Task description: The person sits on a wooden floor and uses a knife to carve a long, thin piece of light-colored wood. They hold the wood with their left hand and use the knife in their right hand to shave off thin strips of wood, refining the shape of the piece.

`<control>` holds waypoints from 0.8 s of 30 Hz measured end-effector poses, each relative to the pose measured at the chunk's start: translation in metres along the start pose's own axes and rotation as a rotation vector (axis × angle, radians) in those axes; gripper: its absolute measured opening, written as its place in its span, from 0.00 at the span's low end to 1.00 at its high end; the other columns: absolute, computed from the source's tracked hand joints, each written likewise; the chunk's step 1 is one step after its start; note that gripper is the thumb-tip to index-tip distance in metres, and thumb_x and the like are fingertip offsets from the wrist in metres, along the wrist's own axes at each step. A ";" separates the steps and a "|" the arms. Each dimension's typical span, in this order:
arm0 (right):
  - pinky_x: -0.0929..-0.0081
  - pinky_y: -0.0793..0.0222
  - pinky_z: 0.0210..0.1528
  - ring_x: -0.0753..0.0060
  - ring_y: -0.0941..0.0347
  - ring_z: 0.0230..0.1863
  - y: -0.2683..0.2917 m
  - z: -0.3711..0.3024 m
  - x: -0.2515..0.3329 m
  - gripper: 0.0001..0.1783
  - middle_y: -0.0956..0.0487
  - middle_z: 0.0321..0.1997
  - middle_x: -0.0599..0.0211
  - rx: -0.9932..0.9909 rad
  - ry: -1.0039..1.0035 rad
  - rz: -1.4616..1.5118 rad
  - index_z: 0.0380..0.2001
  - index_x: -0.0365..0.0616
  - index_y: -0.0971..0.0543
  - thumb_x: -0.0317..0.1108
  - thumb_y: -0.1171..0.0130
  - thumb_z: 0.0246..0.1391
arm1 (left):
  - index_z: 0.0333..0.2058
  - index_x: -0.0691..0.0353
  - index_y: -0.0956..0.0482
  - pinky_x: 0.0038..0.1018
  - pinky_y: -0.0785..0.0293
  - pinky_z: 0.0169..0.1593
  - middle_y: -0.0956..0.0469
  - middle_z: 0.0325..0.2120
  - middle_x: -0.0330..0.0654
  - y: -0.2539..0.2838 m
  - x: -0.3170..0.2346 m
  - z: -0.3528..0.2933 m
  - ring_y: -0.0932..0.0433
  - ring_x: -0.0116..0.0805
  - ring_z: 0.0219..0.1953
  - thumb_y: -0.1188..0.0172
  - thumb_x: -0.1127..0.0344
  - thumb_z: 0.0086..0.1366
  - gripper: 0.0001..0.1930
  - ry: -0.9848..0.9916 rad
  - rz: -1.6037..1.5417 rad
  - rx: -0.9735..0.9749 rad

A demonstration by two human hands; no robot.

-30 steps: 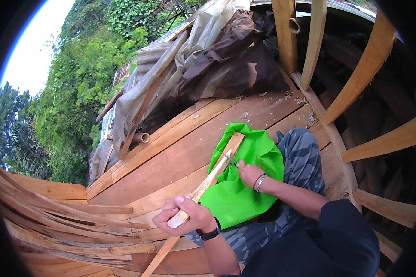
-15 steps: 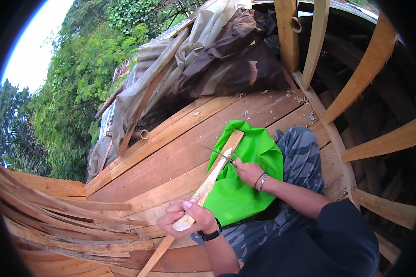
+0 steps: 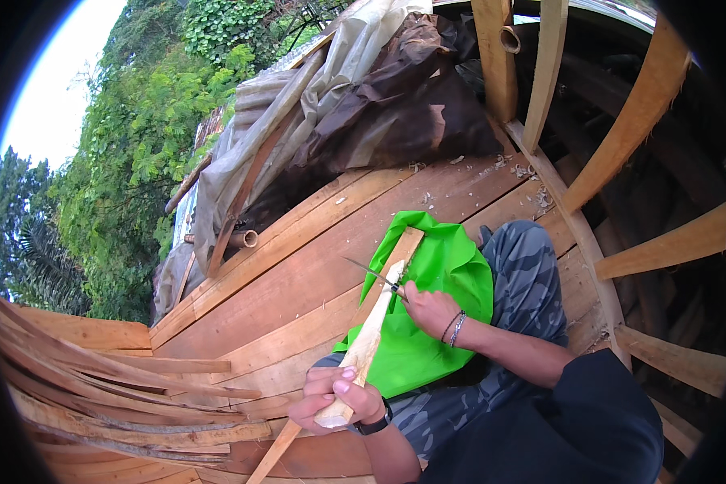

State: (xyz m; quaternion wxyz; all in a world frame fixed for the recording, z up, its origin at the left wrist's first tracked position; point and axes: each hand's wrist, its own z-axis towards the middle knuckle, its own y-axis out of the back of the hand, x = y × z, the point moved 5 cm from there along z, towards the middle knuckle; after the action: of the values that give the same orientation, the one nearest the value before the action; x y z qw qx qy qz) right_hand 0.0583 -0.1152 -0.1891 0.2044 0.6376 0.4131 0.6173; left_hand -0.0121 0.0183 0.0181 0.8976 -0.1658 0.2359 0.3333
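Both of the person's grips are engaged: the left grip [image 3: 339, 401] is clenched round the near end of a pale whittled stick [image 3: 367, 343], its squared butt showing past the palm, while the right grip [image 3: 427, 309] grasps a knife [image 3: 369, 272] by the handle. The knife crosses the stick close to its rough far end, the slim blade reaching out toward the left; whether the edge bites into the wood is too small to tell. Stick and knife are over a crumpled bright green cloth [image 3: 403, 355], draped across camouflage trousers [image 3: 526, 258]. Behind the stick runs a flat wooden batten [image 3: 410, 244], its far end resting against the cloth; what seems its other end shows beyond the left grip. A dark wristwatch [image 3: 377, 421] circles the left wrist, thin bracelets [image 3: 456, 327] the right. Around lies a plank floor [image 3: 315, 278]: along its left edge sit long bent wooden strips [image 3: 169, 367], at its far edge a heaped tarpaulin [image 3: 411, 113] with a bamboo tube [image 3: 246, 239] near it, and by its far right corner curled shavings [image 3: 524, 172]. Upright wooden ribs [image 3: 633, 105] rise along the right edge, and leafy trees [image 3: 153, 145] stand beyond.
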 end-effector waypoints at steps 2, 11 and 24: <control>0.48 0.29 0.25 0.44 0.23 0.24 -0.010 0.001 -0.013 0.13 0.22 0.21 0.50 0.013 -0.037 -0.009 0.38 0.42 0.37 0.42 0.62 0.66 | 0.28 0.60 0.45 0.20 0.42 0.18 0.40 0.11 0.35 0.003 -0.001 -0.002 0.37 0.25 0.11 0.47 0.74 0.55 0.12 -0.001 -0.012 -0.014; 0.46 0.28 0.35 0.42 0.22 0.33 -0.047 0.003 -0.048 0.13 0.21 0.29 0.42 -0.016 -0.112 -0.008 0.40 0.43 0.37 0.42 0.61 0.65 | 0.28 0.61 0.45 0.21 0.43 0.18 0.41 0.11 0.35 0.006 -0.007 -0.012 0.37 0.25 0.12 0.48 0.74 0.54 0.12 -0.001 -0.033 0.012; 0.51 0.31 0.36 0.40 0.25 0.32 -0.033 0.031 -0.070 0.18 0.22 0.29 0.47 -0.236 -0.270 0.618 0.35 0.39 0.31 0.46 0.56 0.64 | 0.27 0.61 0.44 0.20 0.40 0.18 0.40 0.11 0.36 0.013 0.001 0.003 0.36 0.26 0.12 0.46 0.72 0.56 0.12 0.030 0.050 -0.070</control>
State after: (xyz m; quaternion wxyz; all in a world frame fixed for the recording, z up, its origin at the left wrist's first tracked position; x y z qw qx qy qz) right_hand 0.0865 -0.1424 -0.2627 0.1330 0.7801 0.0961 0.6037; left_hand -0.0194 0.0296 0.0185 0.8791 -0.1961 0.2419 0.3609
